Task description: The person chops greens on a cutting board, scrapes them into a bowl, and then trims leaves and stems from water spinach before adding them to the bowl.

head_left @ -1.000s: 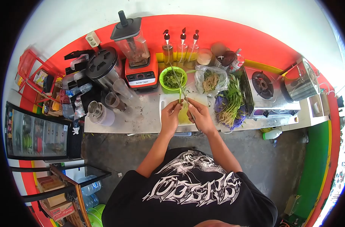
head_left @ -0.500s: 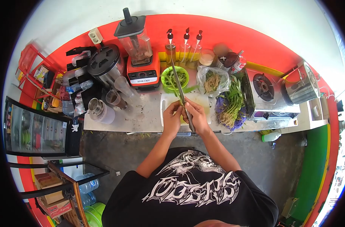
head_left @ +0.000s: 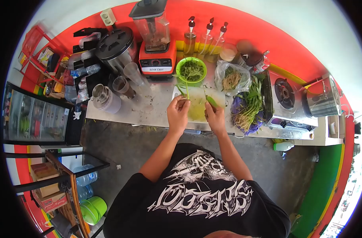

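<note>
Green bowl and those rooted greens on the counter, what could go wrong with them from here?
The green stem in the left hand points toward the green bowl; it might catch the rim and spill some loose greens.
The rooted greens lie near the front edge of the counter, so a stray elbow could perhaps knock them to the floor.

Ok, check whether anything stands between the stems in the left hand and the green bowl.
Nothing visible does: the stems point from the left hand toward the green bowl, over the flat white board. The right hand is off to the right, out of that path.
</note>
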Demonstrator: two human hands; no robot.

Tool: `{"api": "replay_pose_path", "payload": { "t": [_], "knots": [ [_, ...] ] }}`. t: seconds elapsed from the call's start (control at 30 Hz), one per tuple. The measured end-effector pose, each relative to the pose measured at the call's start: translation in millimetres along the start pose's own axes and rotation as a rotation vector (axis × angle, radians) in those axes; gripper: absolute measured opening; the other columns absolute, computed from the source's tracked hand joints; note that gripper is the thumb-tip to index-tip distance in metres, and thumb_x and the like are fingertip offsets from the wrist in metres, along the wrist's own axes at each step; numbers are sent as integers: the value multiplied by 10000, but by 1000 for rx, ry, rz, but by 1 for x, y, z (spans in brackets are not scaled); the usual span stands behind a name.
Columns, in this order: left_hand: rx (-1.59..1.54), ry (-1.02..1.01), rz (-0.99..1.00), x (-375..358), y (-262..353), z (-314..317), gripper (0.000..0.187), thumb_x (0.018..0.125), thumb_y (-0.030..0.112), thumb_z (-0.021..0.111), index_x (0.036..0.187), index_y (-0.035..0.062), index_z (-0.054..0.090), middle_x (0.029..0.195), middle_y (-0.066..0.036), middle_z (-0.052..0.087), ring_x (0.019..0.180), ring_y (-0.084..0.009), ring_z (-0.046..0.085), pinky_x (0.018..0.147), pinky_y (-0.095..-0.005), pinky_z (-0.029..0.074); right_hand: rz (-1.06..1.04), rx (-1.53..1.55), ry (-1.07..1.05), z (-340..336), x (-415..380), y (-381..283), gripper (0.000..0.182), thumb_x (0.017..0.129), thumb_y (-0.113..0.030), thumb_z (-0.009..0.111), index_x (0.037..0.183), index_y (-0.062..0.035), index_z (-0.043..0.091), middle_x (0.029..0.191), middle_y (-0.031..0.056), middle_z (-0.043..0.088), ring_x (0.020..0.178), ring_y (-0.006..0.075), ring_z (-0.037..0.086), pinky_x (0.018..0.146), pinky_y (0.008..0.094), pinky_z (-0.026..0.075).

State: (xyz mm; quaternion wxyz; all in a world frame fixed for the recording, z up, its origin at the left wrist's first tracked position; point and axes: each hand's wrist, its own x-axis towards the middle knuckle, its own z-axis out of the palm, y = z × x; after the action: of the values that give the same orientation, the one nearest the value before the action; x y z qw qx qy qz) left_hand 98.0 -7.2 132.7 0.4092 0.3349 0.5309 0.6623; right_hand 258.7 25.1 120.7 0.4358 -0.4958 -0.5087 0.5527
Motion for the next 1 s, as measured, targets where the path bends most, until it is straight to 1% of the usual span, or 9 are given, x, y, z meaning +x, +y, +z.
{"api": "replay_pose_path", "payload": {
  "t": [0.1, 0.17, 0.23, 0.37, 0.6, 0.67, 0.8, 0.87, 1.0],
  "knots": [
    [-44, 31, -9, -1, -3, -6, 302, 957, 46, 675, 1227, -53, 581, 952, -92, 711, 867, -107, 650, 803, -260, 508, 105, 29, -5, -2, 14, 36, 318, 1042, -244, 579, 1165, 38, 658, 664, -2, 507, 533, 58, 436, 465, 241, 338],
    [-64, 46, -24, -1, 3, -9, 346, 956, 47, 677, 1265, -57, 560, 953, -95, 715, 874, -108, 656, 803, -260, 508, 366, 5, -77, -5, 23, 48, 319, 1043, -295, 572, 1014, 15, 643, 650, 18, 502, 521, 86, 446, 457, 257, 347],
    [53, 21, -30, 2, 16, -11, 252, 976, 48, 651, 1203, -53, 609, 1019, -100, 719, 941, -131, 672, 855, -276, 510, 397, -15, -118, -8, 32, 59, 328, 1045, -307, 563, 984, 8, 632, 646, 24, 501, 517, 98, 445, 454, 264, 351],
    [33, 10, 54, 18, 42, -12, 230, 980, 33, 629, 1186, -70, 640, 955, -108, 729, 910, -124, 683, 840, -256, 513, 364, -90, -251, -16, 48, 55, 349, 1050, -320, 547, 899, -8, 587, 639, 35, 489, 510, 109, 430, 450, 275, 353],
    [120, -103, 135, 79, 109, 2, 201, 997, 78, 604, 1124, -60, 677, 949, -83, 724, 859, -111, 658, 809, -256, 513, 441, -152, -376, -33, 53, 26, 367, 1052, -315, 543, 1002, 38, 630, 632, 30, 472, 510, 104, 412, 453, 265, 342],
    [119, -139, 107, 97, 115, 7, 208, 997, 108, 607, 1115, -44, 686, 936, -58, 710, 807, -97, 620, 757, -256, 507, 389, -200, -376, -34, 50, 8, 388, 1055, -326, 543, 1076, 50, 637, 645, 18, 474, 515, 96, 407, 456, 262, 339],
    [15, -132, 75, 101, 118, 14, 196, 990, 98, 618, 1112, -36, 691, 934, -48, 703, 820, -97, 626, 756, -257, 510, 227, -135, -274, -18, 44, -29, 344, 1069, -300, 521, 1023, 15, 650, 590, 1, 477, 492, 81, 410, 457, 270, 337],
    [-105, -20, 57, 95, 105, 18, 186, 987, 87, 628, 1110, -35, 695, 932, -42, 700, 820, -94, 626, 754, -255, 511, -50, 40, -177, -9, 40, -46, 365, 1090, -282, 484, 1192, 30, 645, 650, 1, 515, 542, 69, 443, 479, 256, 348],
    [-209, 30, 29, 84, 84, 25, 197, 981, 80, 650, 1127, -48, 684, 958, -45, 708, 829, -87, 629, 753, -250, 508, -235, 186, -184, 6, 46, -84, 415, 1106, -271, 452, 1353, 36, 581, 732, 3, 537, 632, 64, 472, 547, 241, 387]
  ]
}}
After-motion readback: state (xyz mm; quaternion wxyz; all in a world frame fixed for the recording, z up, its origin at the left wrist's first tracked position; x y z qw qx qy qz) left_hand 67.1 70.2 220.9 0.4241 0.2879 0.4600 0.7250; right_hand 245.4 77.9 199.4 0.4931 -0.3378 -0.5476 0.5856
